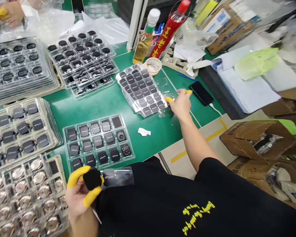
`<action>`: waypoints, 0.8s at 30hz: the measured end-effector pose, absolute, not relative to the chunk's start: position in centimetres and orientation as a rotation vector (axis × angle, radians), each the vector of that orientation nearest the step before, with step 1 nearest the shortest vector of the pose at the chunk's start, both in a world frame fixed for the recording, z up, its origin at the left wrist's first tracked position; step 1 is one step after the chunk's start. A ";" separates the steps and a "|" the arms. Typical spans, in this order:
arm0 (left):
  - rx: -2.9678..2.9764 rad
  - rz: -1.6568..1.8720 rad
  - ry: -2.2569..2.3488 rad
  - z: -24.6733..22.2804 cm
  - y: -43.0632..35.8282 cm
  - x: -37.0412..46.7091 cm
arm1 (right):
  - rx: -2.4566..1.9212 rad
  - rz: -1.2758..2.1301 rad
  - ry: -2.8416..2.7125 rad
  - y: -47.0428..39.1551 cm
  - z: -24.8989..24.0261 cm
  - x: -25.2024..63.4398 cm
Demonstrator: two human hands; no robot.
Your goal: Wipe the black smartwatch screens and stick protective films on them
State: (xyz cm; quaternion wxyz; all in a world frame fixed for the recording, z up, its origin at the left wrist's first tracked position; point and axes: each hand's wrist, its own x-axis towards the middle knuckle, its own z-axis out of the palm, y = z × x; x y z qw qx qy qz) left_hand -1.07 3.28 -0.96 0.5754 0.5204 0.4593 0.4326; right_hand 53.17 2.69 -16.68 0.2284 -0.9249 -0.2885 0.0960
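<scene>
My left hand (76, 192), with yellow finger covers, pinches a black square watch case (92, 179) by its edges near the bottom of the view. A clear strip with a dark printed label (114, 177) sticks out to its right. My right hand (181, 104), also with yellow finger covers, reaches over the table with thumb and forefinger spread. It is beside a stack of dark square label sheets (141, 90) and some crinkled clear film. In front of me lies a clear tray (132, 144) of square watch pieces, two of them showing round sensor backs.
Stacked trays (24, 89) of watch parts fill the left side. A tape roll (153, 66), a yellow-liquid bottle (145, 38), a red bottle (170, 29) and a charging phone (201, 93) stand or lie farther back. Cardboard boxes (251, 138) are right. Another person's hands (8, 14) show top left.
</scene>
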 end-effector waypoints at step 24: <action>1.421 0.902 0.972 -3.3 2.3 -1.0 | -1.202 0.602 -1.708 0.6 -2.9 28.9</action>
